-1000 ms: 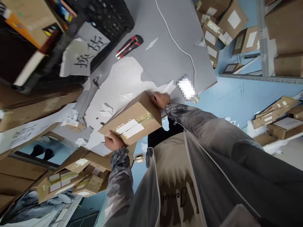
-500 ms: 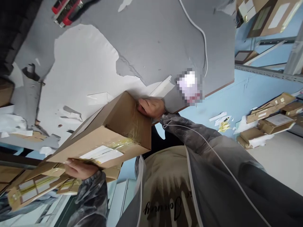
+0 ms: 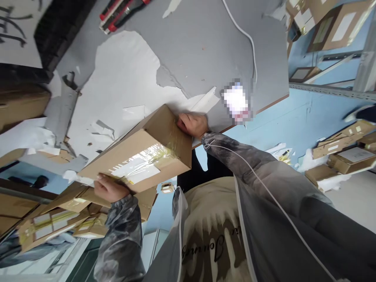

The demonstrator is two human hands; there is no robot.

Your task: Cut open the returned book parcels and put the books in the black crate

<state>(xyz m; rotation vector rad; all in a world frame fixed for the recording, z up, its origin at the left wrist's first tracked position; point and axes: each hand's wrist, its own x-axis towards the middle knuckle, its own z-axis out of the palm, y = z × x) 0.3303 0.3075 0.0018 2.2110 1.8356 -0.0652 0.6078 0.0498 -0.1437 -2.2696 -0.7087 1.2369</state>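
Observation:
A long brown cardboard box (image 3: pixel 141 154) lies tilted at the table's near edge. Clear yellowish tape (image 3: pixel 164 152) and a white label (image 3: pixel 138 169) are on the side facing me. My left hand (image 3: pixel 111 188) is closed at the lower left edge of that side, its fingertips partly hidden against the cardboard. At the box's right end, my right hand (image 3: pixel 193 124) has its fingers curled against the end face. What lies under those fingers is hidden.
White torn paper (image 3: pixel 117 70) covers part of the grey table (image 3: pixel 202 47). A red-and-black cutter-like tool (image 3: pixel 120 15) lies at the far edge. A white cable (image 3: pixel 246 35) runs to a blurred-out bright object (image 3: pixel 236 100). More cardboard boxes (image 3: pixel 343 156) stand at right and lower left.
My left hand and the near side of the box have risen a little, and the box's tilt has changed slightly. The table shifts rightward in view. My right hand stays at the box's end.

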